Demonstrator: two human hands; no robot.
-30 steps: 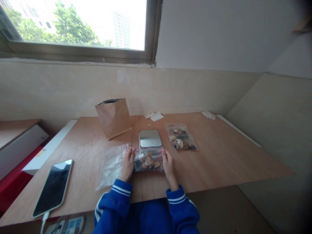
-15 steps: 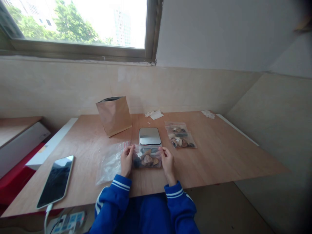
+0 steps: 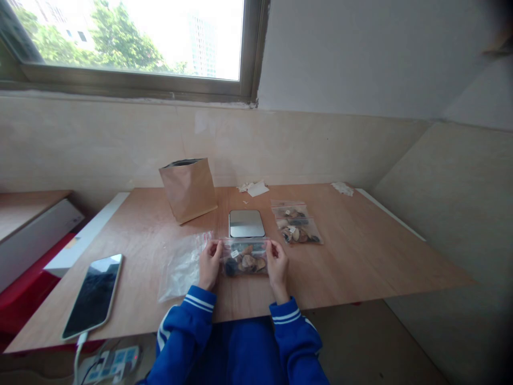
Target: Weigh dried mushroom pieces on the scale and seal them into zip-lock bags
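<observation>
Fingers (image 3: 215,247) at the top corners of the bag (image 3: 245,259) are where trouble could start. If the pinch is uneven, the clear film could be pulled askew and the strip along the mouth left partly open in the middle. Whether it is sealed now cannot be told from here. If the bag is tipped while the mouth gapes, the brown and dark pieces inside could be spilled over the table (image 3: 360,251). The scale (image 3: 246,223) lies just behind the bag, so it could be nudged by a push forward. The empty bags (image 3: 182,264), just beside the left hand (image 3: 209,264), could be dragged by the sleeve (image 3: 191,310).

Now the grip. The left hand is closed on the bag's left edge, thumb and fingertips pinched at the upper corner. The right hand (image 3: 276,263) is set likewise on the right edge, pinched tight, no gap seen. The bag is held between both hands near the table's front edge, in front of the scale; whether it is lifted or resting cannot be told. Two filled bags (image 3: 296,227) are laid right of the scale, a paper sack (image 3: 188,187) is stood behind and to its left, and a phone (image 3: 93,295) is laid well apart on the left.
</observation>
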